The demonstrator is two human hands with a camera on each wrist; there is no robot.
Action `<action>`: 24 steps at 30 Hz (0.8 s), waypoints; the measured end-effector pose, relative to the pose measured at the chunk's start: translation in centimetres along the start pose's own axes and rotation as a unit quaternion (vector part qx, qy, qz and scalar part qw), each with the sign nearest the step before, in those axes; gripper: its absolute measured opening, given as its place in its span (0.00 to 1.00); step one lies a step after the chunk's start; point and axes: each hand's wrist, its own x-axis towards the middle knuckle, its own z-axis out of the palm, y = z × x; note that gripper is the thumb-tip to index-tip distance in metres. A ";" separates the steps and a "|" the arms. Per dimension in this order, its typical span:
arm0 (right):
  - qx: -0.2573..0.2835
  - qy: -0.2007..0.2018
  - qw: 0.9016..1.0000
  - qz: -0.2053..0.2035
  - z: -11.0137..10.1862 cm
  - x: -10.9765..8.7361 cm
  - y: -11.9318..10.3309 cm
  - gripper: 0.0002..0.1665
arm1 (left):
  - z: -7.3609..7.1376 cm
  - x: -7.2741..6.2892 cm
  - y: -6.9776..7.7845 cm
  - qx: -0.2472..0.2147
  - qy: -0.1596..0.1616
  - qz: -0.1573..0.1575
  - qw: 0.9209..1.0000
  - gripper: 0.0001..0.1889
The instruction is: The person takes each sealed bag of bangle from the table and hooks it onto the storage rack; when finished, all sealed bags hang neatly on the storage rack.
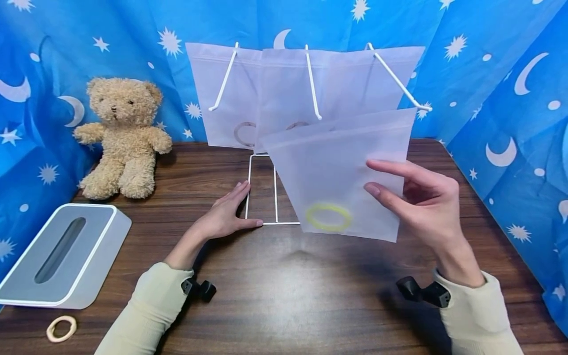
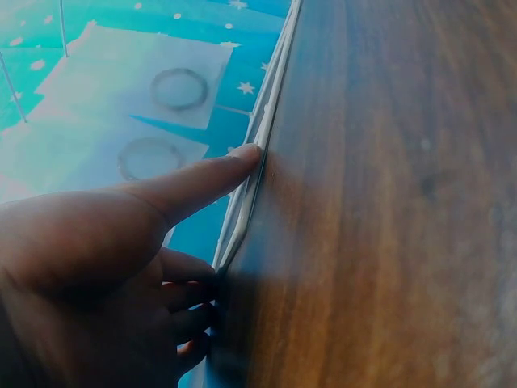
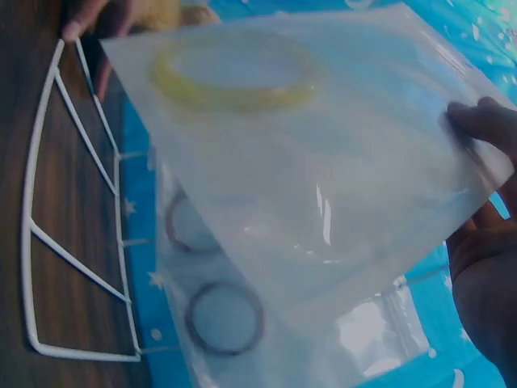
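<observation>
My right hand (image 1: 432, 207) pinches the right side of a frosted zip bag (image 1: 341, 167), which hangs tilted in front of a white wire rack (image 1: 276, 197). A yellow ring (image 1: 329, 218) shows through near the bag's bottom. My left hand (image 1: 224, 212) rests on the left front corner of the rack's base, its thumb on the front wire (image 2: 257, 166). Behind, more frosted bags (image 1: 226, 88) hang side by side on the rack's hooks (image 1: 312, 84). Brown rings (image 3: 224, 318) show through two of them; the held bag hides part of these bags.
A teddy bear (image 1: 124, 133) sits at the back left of the wooden table (image 1: 275, 305). Nearer stands a grey and white tissue box (image 1: 62, 256), with a pale ring (image 1: 61, 329) in front of it. Blue star-and-moon cloth (image 1: 510, 123) surrounds the table's back and sides.
</observation>
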 end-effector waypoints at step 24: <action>0.001 0.015 1.000 0.011 1.8 0.2 0.6 0.26 | -0.1 0.0 0.1 -0.005 -0.013 -0.012 1.000 0.54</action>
